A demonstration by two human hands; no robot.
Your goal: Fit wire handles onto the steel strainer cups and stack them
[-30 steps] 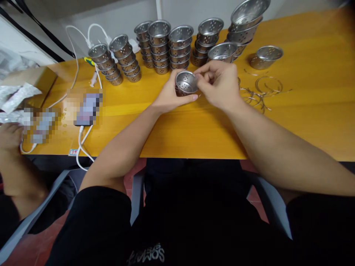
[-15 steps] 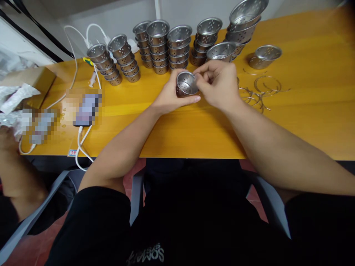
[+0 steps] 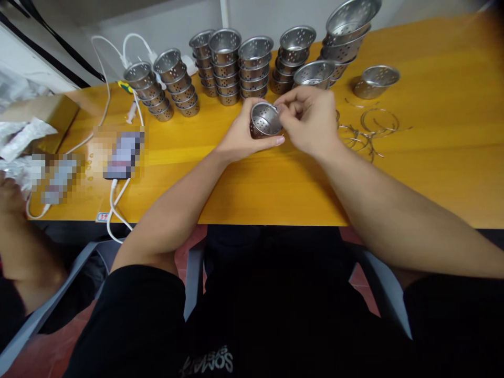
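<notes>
A small perforated metal cup (image 3: pixel 265 122) is tilted toward me above the wooden table, its inside showing. My left hand (image 3: pixel 241 134) wraps around it from the left, the thumb along its near side. At the cup's right rim, my right hand (image 3: pixel 309 121) is closed in a pinch. What lies between those fingertips is too small to make out. Just right of that hand, several thin wire rings (image 3: pixel 372 126) lie loosely on the table. A larger perforated cup (image 3: pixel 376 81) stands alone behind the rings.
Stacks of perforated cups (image 3: pixel 224 68) line the back of the table, with a taller stack (image 3: pixel 346 39) at the right. Left of me lie a phone (image 3: pixel 124 155) on a white cable and a cardboard box (image 3: pixel 59 121). Another person's arm (image 3: pixel 27 241) rests at the left edge.
Almost nothing differs. Both hands keep their places on the cup, with only a slight shift at the right fingertips by the rim.
</notes>
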